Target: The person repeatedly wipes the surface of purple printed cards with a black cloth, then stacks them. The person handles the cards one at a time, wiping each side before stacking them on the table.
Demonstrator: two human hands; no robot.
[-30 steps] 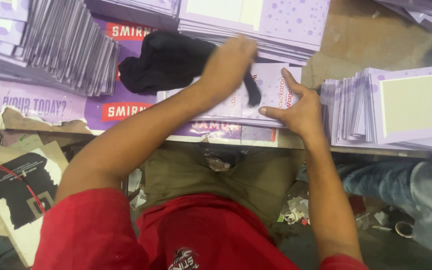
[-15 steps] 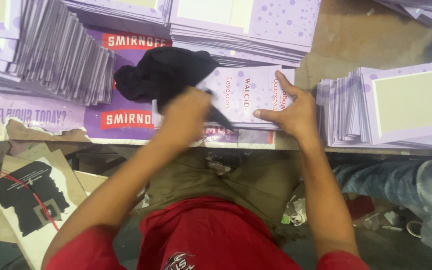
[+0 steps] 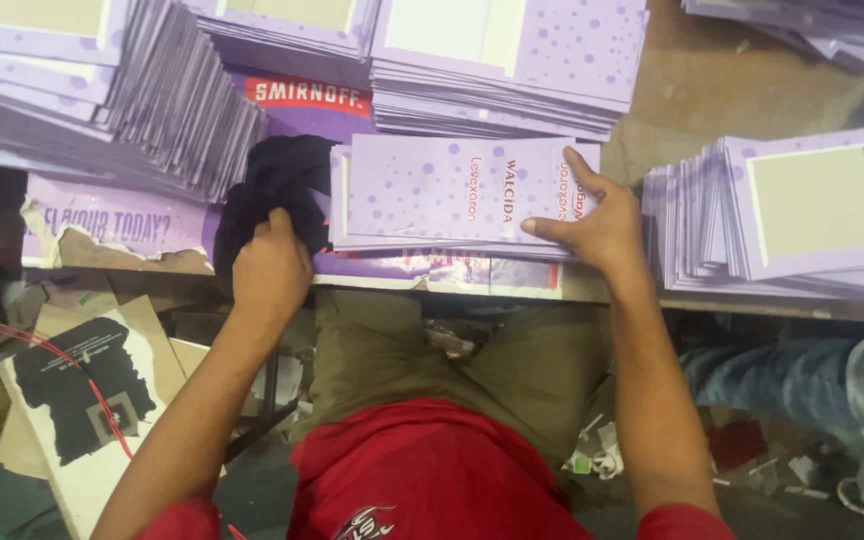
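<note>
Cluttered worktable (image 3: 732,90): left hand (image 3: 270,268) fingers clamped on soft limp black cloth (image 3: 272,185), right hand (image 3: 602,225) fingers spread flat on light, stiff lilac carton stack (image 3: 432,195), best gripped by edges.

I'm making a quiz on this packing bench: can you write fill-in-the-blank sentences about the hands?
1. The left hand grips a ____ cloth.
2. The right hand lies flat on a short stack of ____ cards.
3. The cloth lies to the ____ of that stack.

Missing words: black; purple; left
</note>
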